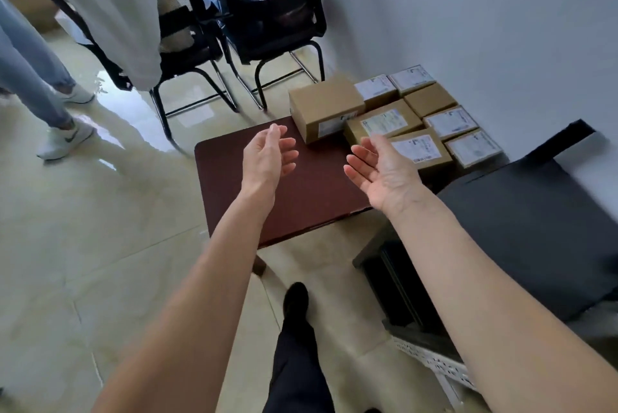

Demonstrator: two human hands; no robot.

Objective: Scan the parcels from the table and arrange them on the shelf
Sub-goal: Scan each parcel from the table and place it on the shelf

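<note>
Reaching with left hand [269, 153] and right hand [378, 167], both spread and empty, over the dark red-brown worktop [301, 198]. Lying just beyond: brown cardboard parcels [394, 118], nearer the right hand.

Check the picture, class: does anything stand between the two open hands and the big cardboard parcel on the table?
Nothing visible does. The left hand and right hand hover over bare table, and the big parcel lies just beyond them.

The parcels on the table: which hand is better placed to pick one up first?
Probably the right hand. It hovers open, palm up, right beside the nearest labelled parcel. The left hand is also open but hangs over the bare brown table, farther from the parcels.
</note>
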